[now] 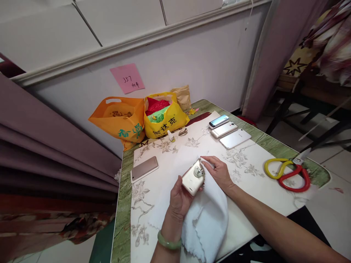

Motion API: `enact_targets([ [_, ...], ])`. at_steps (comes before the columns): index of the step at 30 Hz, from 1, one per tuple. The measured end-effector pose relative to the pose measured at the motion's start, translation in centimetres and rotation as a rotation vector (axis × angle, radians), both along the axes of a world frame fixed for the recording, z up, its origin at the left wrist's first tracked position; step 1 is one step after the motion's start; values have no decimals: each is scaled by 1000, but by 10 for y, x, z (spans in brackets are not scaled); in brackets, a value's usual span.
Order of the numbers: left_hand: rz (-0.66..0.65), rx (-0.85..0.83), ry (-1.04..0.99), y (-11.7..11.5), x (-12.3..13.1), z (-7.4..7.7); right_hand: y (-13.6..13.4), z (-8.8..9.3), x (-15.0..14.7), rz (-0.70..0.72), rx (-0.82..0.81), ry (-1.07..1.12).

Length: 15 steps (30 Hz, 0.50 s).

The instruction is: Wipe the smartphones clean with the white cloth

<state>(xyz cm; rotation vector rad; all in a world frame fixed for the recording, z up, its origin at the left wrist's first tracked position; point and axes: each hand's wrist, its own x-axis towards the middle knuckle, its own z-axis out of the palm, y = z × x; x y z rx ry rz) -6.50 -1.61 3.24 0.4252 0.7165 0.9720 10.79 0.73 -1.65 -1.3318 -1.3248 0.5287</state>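
Note:
My left hand [181, 199], with a green bangle at its wrist, is closed around a pale gold phone [192, 182] held up above the table. The phone's back faces me, with a round grey-green attachment [199, 172] near its top. My right hand [218, 171] is at the phone's top corner, its thumb and fingers pinching a white cloth [212, 208] with zigzag edges. The cloth hangs behind and below the phone and spreads down towards my lap. Most of my left fingers are hidden behind the phone.
Three phones [235, 138] lie at the back right, another phone [144, 169] at the left. Red-and-yellow scissors [290, 171] rest near the right edge. A small bottle [171, 136], glasses [182, 132], a yellow bag [161, 126] and an orange bag [120, 118] stand along the back.

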Motion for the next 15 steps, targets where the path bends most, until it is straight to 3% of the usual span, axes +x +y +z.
enact_targets([
  [4,60,94,62,-1,-1,-7,1,-1,1,-59,-12,26],
  [9,126,198,195,-5,4,-15,-2,4,0,-17,12,8],
  [15,316,273,170,0,6,-22,-12,9,-5,197,76,-142],
])
